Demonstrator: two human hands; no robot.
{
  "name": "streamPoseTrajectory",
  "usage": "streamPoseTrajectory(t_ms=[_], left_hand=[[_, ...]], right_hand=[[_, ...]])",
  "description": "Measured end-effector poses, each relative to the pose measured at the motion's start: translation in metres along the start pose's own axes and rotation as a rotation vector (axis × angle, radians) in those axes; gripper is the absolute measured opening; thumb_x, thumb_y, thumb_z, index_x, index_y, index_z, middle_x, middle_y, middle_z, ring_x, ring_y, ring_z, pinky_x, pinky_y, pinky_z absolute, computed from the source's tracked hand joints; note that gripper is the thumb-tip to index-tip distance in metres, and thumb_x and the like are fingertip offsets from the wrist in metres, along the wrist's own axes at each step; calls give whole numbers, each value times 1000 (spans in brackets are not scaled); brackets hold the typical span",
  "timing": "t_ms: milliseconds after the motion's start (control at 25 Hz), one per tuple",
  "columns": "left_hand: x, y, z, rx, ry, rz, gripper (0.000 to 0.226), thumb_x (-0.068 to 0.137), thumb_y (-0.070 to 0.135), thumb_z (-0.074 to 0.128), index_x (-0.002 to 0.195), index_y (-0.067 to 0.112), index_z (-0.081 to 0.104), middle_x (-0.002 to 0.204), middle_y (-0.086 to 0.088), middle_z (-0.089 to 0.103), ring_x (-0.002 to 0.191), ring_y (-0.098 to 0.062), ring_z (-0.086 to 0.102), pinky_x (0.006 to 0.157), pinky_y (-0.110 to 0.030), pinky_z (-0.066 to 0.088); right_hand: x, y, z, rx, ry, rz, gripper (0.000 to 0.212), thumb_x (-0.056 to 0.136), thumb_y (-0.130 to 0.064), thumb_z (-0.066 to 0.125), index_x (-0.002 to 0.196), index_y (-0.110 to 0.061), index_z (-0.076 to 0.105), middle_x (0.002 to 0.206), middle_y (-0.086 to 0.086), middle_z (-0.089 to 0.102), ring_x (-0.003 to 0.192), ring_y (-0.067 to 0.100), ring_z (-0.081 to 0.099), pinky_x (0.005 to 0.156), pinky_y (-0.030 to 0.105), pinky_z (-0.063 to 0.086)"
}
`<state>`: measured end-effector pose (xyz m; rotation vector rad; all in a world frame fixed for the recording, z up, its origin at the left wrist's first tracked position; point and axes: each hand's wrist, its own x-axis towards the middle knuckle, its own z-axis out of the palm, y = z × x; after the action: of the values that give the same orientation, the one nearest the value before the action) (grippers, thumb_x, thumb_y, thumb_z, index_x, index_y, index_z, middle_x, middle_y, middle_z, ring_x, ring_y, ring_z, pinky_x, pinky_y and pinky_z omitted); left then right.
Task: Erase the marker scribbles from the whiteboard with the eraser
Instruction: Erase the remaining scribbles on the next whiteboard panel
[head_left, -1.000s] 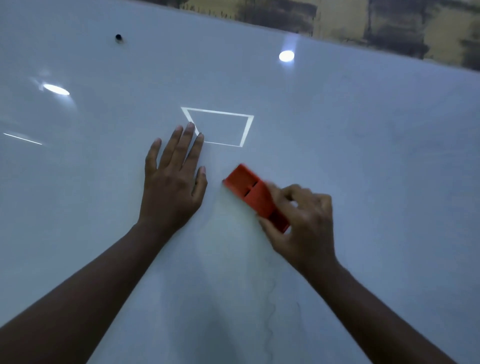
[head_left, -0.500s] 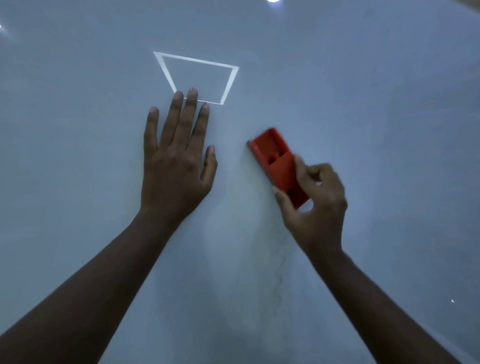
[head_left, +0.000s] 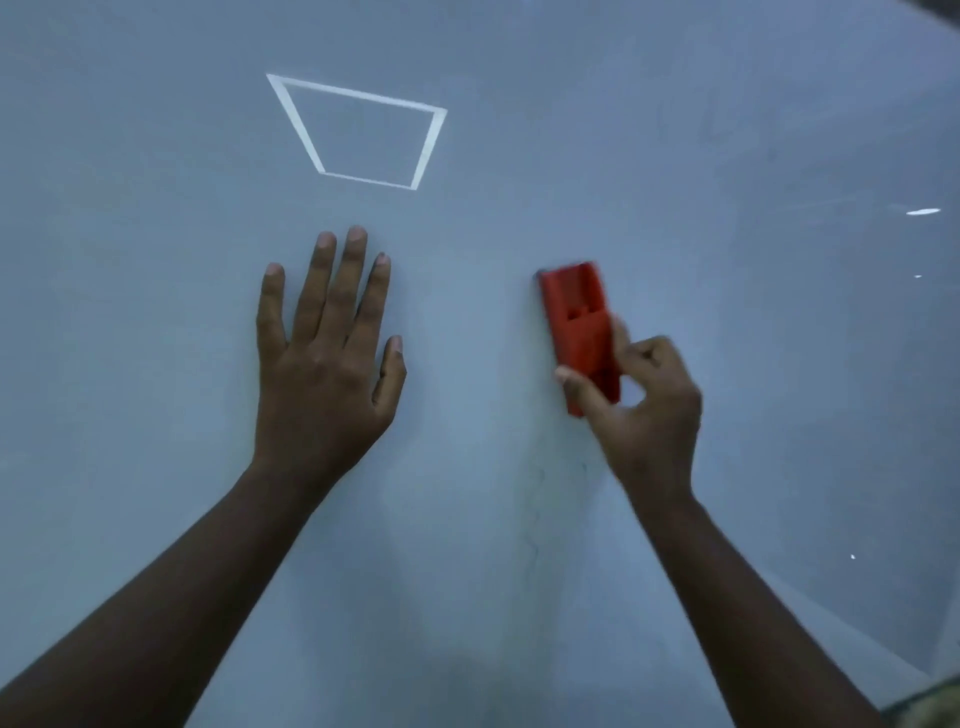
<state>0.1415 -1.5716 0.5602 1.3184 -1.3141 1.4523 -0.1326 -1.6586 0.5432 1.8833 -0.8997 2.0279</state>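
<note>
The whiteboard (head_left: 727, 130) fills nearly the whole view. My right hand (head_left: 641, 410) pinches the lower end of a red eraser (head_left: 576, 317), which lies against the board and points up. My left hand (head_left: 324, 358) rests flat on the board to the left of it, fingers straight and spread. Faint thin marker traces (head_left: 537, 499) run down the board below the eraser. Very faint smudges (head_left: 717, 124) show at the upper right.
A bright four-sided outline (head_left: 358, 132), seemingly a reflection, sits above my left hand. Small light glints (head_left: 923, 211) mark the right side. The board's lower right corner ends at an edge (head_left: 914, 670) with a patterned surface beyond.
The eraser has turned from slanting left to nearly upright and moved right, away from my left hand. My left hand stays flat on the board. The view has shifted.
</note>
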Motion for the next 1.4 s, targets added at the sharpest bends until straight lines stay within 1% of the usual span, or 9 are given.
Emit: streamPoseTrajectory(t_ms=[120,200,480,760,880,1000,1120,1280,1400], left_hand=[[-14,14,1,13,-36,-58,63,113,30,33,169,8,15,177,-14,9,164,-32,7,131,-60,4],[-20,26,3,34,-50,-111,64,113,29,31,170,8,10,178,-13,5,165,-32,4,131,-60,1],[-42,52,10,27,-30,-248,63,112,28,33,169,9,14,177,-16,10,164,-35,8,131,-62,5],[-90,71,15,57,-94,-258,65,112,30,38,169,8,15,176,-17,11,164,-36,9,130,-63,9],[-100,74,16,67,-86,-253,64,112,29,39,168,7,18,176,-17,13,164,-35,11,131,-62,9],[-113,78,18,66,-79,-270,63,112,29,41,168,6,21,175,-18,15,163,-35,12,131,-60,9],[-126,82,20,64,-70,-271,64,112,28,42,167,5,22,174,-18,16,163,-35,13,131,-60,9],[-134,86,22,51,-62,-269,64,112,27,41,167,5,20,174,-17,14,163,-36,14,131,-59,7],[-150,91,24,41,-66,-277,63,113,28,41,168,7,18,174,-16,14,163,-35,13,131,-60,9]], right_hand=[[8,34,-7,75,114,185,68,83,-48,82,142,-20,63,92,6,55,83,16,56,74,39,54],[1,41,-6,102,134,191,66,86,-42,82,144,-18,61,93,9,52,85,17,53,77,39,54],[-91,24,9,64,-119,-177,60,90,-37,77,143,-14,61,101,3,51,91,23,49,78,43,48],[-120,35,-1,-52,-274,-316,61,83,-39,83,139,-19,65,104,3,60,91,24,57,77,37,39],[-90,64,-15,9,-151,-94,63,81,-36,82,139,-17,65,101,5,56,91,27,56,78,44,47],[-77,96,-30,98,-5,196,68,83,-28,86,145,-15,59,100,3,47,90,16,50,81,47,54],[-87,96,-26,123,59,274,69,85,-26,85,146,-12,58,100,3,45,90,14,49,82,44,56],[-142,67,-6,104,-106,79,60,84,-30,81,138,-7,65,99,9,51,89,29,52,79,43,48],[-204,55,-5,48,-332,-134,62,84,-31,82,141,-17,63,103,6,55,91,27,53,76,42,44]])
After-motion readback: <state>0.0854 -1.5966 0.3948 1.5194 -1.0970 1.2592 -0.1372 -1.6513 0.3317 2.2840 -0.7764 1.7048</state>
